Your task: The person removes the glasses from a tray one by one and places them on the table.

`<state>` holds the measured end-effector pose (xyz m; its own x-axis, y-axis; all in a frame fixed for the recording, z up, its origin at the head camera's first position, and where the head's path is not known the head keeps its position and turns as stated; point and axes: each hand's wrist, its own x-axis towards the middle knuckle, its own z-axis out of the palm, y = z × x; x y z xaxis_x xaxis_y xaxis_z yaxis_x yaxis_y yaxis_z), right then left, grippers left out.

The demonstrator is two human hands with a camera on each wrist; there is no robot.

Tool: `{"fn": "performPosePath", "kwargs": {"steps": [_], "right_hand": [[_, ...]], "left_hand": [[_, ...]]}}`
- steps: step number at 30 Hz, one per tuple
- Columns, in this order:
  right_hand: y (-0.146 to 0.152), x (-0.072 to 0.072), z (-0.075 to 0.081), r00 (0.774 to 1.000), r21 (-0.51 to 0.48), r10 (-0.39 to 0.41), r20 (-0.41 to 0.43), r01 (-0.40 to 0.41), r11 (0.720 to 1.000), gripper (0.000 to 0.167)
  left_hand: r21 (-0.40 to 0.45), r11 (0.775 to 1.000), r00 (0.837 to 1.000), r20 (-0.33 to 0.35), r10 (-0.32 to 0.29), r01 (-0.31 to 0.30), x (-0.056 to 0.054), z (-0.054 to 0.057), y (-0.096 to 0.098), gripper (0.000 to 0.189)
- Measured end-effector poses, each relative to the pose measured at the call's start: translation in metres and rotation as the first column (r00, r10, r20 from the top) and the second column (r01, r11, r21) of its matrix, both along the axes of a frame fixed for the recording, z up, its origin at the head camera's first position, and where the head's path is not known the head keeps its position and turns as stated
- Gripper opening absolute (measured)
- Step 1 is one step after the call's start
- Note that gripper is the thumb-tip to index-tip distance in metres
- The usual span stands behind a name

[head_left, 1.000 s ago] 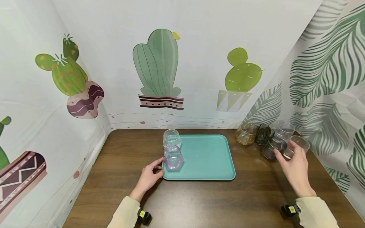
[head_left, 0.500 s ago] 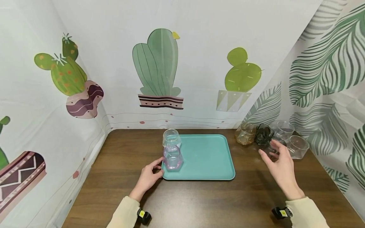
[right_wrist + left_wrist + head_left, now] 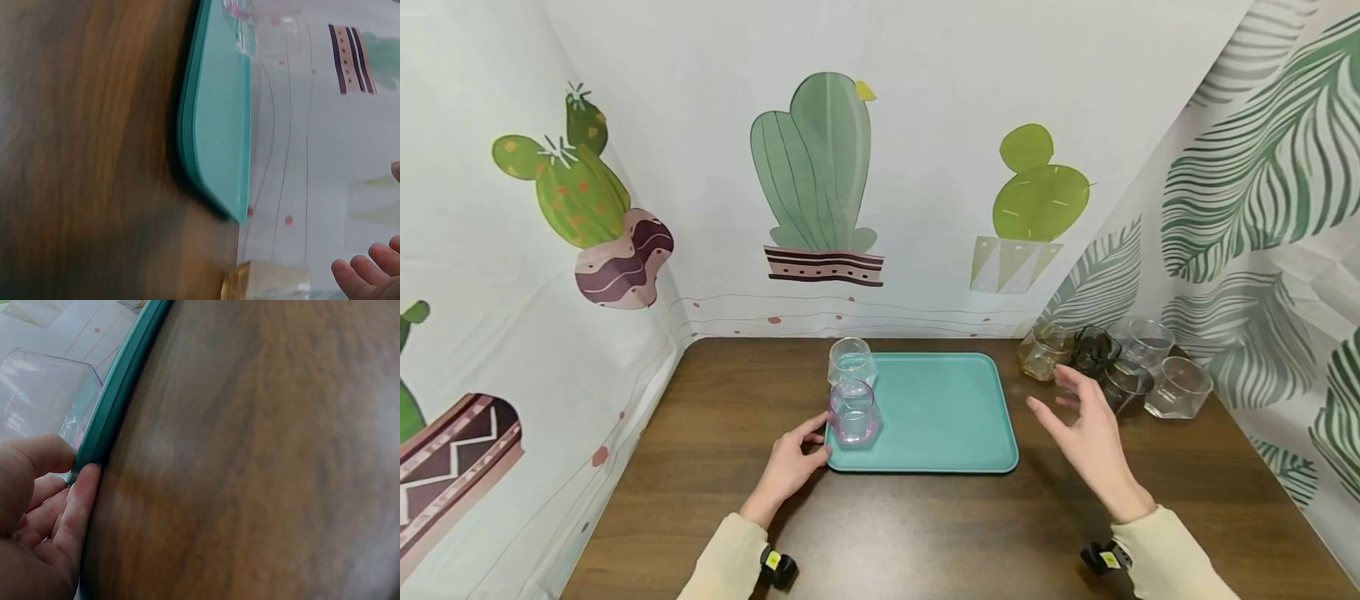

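My left hand (image 3: 790, 467) pinches the near left corner of a teal tray (image 3: 940, 417). Seen from the left wrist, its fingers (image 3: 80, 500) meet the tray's rim. A pink-tinted glass (image 3: 854, 421) stands on the tray just beside that hand, and a clear glass (image 3: 852, 367) is behind it. My right hand (image 3: 1093, 437) hovers with spread, bent fingers and nothing in them, between the tray and the glasses at the right. Nearest to it are an amber glass (image 3: 1047, 354) and a smoky grey glass (image 3: 1129, 385), which it partly covers.
A black glass (image 3: 1093, 348) and two clear glasses, one at the back (image 3: 1150, 340) and one at the right (image 3: 1180, 390), complete the cluster by the wall. The wooden table (image 3: 910, 533) meets cactus-printed cloth (image 3: 925, 308) at its back edge.
My right hand has moved left, away from the clear glass at the right, past the smoky grey one toward the tray, holding nothing. The left hand stays on the tray corner.
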<state>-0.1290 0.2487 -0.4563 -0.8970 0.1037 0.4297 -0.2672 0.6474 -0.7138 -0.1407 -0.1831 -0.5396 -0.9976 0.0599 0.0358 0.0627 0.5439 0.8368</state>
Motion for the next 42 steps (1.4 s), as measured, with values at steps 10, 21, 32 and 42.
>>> {"fn": "performPosePath", "kwargs": {"steps": [10,21,32,42], "right_hand": [[-0.037,-0.008,-0.005,0.988,0.005,0.152,-0.018,-0.152,0.988,0.064],[-0.082,-0.012,-0.009,0.956,0.008,0.292,0.022,-0.292,0.956,0.065],[-0.122,-0.021,-0.013,0.927,0.012,0.373,0.037,-0.374,0.927,0.066],[-0.156,-0.028,-0.016,0.881,-0.041,0.455,0.132,-0.454,0.89,0.071]], "left_hand": [[0.006,1.0,1.0,-0.001,-0.001,0.001,-0.001,0.001,0.0,0.056],[-0.001,1.0,1.0,-0.003,-0.004,0.004,0.0,0.001,0.001,0.055],[0.003,1.0,1.0,0.003,-0.005,0.005,0.0,0.002,0.001,0.056],[0.004,1.0,1.0,-0.004,-0.002,0.002,0.001,0.002,0.001,0.056]]}}
